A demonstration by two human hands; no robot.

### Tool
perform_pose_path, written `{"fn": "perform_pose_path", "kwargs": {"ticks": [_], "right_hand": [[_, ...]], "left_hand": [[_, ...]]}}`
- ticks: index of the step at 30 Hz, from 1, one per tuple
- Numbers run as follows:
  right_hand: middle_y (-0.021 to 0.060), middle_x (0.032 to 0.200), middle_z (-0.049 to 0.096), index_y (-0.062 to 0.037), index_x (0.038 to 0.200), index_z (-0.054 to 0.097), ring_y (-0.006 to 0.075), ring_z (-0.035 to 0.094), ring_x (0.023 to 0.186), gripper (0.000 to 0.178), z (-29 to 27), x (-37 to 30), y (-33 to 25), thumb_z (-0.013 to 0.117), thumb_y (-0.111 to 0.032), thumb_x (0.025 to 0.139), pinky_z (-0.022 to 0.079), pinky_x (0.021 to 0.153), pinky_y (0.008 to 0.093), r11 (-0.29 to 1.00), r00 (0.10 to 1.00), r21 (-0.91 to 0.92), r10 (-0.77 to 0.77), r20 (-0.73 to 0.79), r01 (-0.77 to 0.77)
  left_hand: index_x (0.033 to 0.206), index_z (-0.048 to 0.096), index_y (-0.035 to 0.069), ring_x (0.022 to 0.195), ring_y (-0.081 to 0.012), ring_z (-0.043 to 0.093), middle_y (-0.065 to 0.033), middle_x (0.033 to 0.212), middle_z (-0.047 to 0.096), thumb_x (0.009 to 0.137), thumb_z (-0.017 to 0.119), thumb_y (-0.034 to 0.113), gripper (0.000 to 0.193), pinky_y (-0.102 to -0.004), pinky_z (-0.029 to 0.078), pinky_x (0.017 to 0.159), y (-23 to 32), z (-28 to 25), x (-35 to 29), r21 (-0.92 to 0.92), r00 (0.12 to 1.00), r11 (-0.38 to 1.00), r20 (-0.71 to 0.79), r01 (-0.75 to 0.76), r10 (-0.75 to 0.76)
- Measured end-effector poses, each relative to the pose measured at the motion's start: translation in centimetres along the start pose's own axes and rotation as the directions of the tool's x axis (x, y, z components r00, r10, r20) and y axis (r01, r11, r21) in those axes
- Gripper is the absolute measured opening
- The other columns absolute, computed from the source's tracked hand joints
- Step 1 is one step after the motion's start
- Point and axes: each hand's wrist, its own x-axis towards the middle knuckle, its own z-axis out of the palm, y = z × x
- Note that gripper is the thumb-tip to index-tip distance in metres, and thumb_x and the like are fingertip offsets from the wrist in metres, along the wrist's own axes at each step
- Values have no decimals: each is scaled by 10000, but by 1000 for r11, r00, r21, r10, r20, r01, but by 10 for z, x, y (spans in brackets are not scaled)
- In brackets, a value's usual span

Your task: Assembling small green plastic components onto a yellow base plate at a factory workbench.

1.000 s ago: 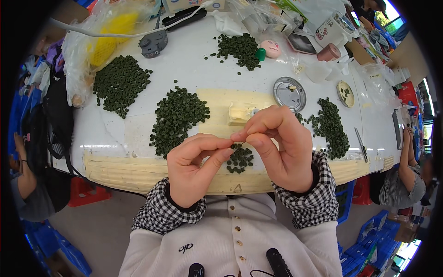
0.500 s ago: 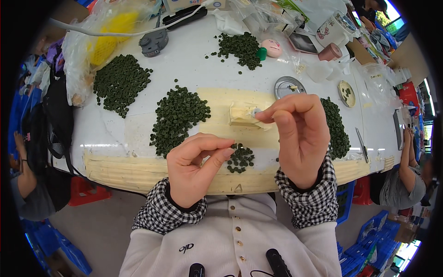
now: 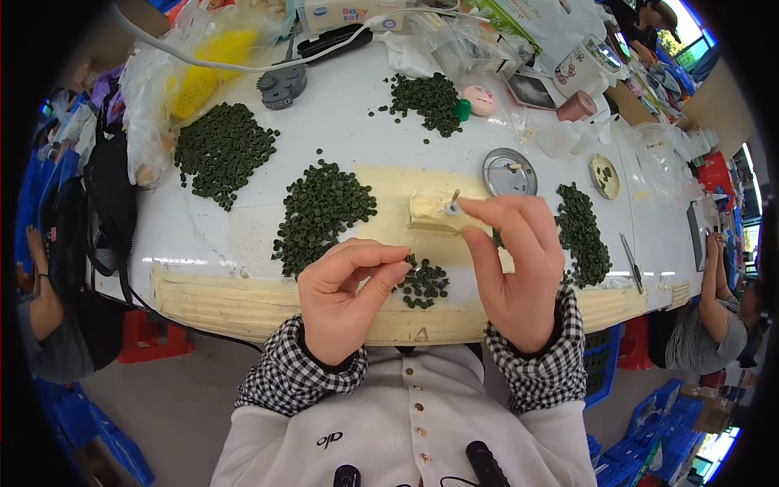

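My left hand (image 3: pixel 337 300) is closed in a pinch, with thumb and forefinger together on a small dark green disc (image 3: pixel 411 260). Just below that pinch lies a small cluster of green discs (image 3: pixel 425 286). My right hand (image 3: pixel 519 264) has its thumb and forefinger apart, the forefinger tip beside a small grey-white round piece (image 3: pixel 452 209). A short thin brown stick (image 3: pixel 456 195) stands at this piece. Both are at the right end of a pale yellow, tape-covered block (image 3: pixel 426 211). A large pile of green discs (image 3: pixel 323 213) lies left of the block.
More discs form a far-left pile (image 3: pixel 223 154), a back pile (image 3: pixel 426 101) and a right pile (image 3: pixel 583 235). Right of the block lie a round metal lid (image 3: pixel 510 173), a cream dish (image 3: pixel 604 177) and a pen-like tool (image 3: pixel 631 264). A white cable (image 3: pixel 268 58) crosses the back.
My right hand has come down and nearer me, and its thumb and forefinger have parted. The brown stick now shows at the block. My left hand keeps its pinch almost in place.
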Motion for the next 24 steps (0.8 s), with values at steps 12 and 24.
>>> {"fn": "perform_pose_path", "kwargs": {"ticks": [12,24], "right_hand": [[122,940,639,10,1150,667,254,586,786,358,14,-42,-17,669,45,793,482,683,314,928,982,340,102,161,-152],[123,927,642,18,1125,669,256,598,770,329,11,-43,-13,667,50,797,493,664,319,945,986,312,54,160,-102]], "left_hand": [[1017,698,-34,873,-141,636,-105,965,674,835,664,-98,196,-244,508,760,-2,1,1,32,1000,999,9,-16,16],[973,723,-9,807,-169,668,-106,886,703,810,694,-71,177,-257,516,706,-2,2,3,202,995,975,44,-92,85]]}}
